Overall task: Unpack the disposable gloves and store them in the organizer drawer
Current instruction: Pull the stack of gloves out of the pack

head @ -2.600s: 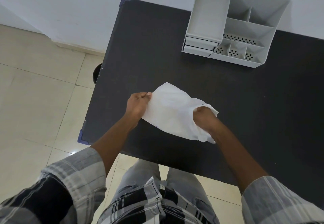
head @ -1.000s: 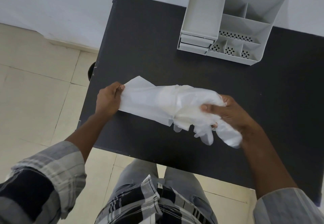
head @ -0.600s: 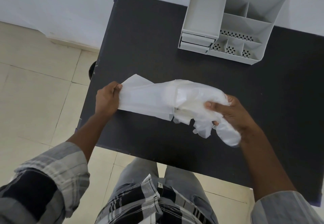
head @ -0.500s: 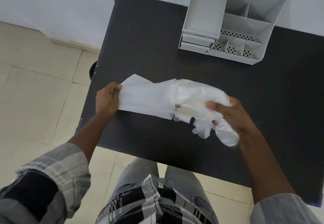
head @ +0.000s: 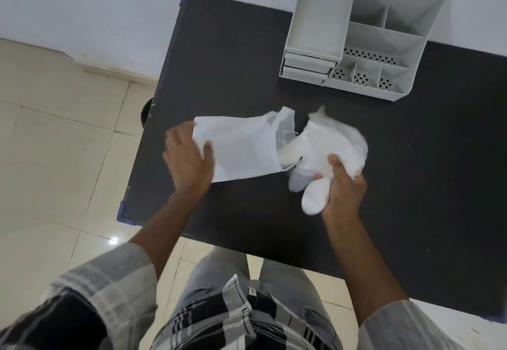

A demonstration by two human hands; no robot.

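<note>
A: How is the light?

B: Soft and even, rather dim. One small bright glint sits on the floor tile near the left sleeve. The dark worktop takes it flat, with no glare.

A: Shadows?

B: Faint ones only, inside the grey organizer and under its front edge.

A: Sharpness?

B: The left hand is smeared by motion, and the gloves blur at their upper edge. The wide lens bends the worktop's edges, and the shirt at the bottom looks stretched.

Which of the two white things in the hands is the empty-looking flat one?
The packaging bag, flat, gripped by the left hand. The gloves in the right hand are a crumpled bundle.
</note>
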